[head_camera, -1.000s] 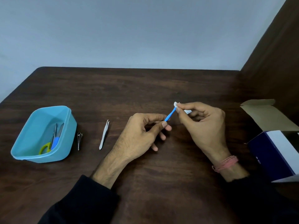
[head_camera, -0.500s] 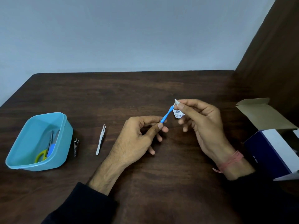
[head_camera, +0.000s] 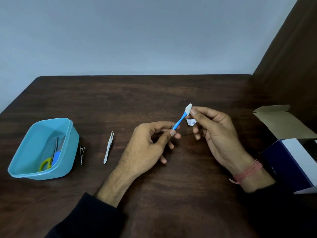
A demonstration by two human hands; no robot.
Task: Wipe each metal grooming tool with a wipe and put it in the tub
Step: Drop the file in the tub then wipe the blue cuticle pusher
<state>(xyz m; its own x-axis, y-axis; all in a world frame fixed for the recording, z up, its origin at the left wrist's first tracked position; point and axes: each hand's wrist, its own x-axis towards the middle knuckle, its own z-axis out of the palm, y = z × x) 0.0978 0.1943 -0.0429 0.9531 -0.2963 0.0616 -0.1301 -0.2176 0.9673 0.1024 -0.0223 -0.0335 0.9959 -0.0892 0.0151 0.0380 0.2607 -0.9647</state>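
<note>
Above the desk (head_camera: 154, 93), the left hand (head_camera: 145, 146) pinches a blue-handled tool (head_camera: 179, 121), while the right hand (head_camera: 216, 134) grasps a white wipe (head_camera: 188, 109) round its tip. Tweezers (head_camera: 109, 147) and clippers (head_camera: 82, 154) lie beside the tub (head_camera: 68, 152).

Dark wood table (head_camera: 154, 100) runs under everything you see, grain left to right. Right of your right hand, near the wrist, sits an open cardboard box (head_camera: 295, 162): navy side, white panel, brown flap (head_camera: 281, 121) folded back away from you. Pink thread band (head_camera: 247, 172) circles that wrist. Black sleeves (head_camera: 96, 215) cover both your forearms at the near edge. Beyond your hands, a plain pale wall (head_camera: 137, 40); a dark brown panel (head_camera: 291, 57) rises at the far right.
</note>
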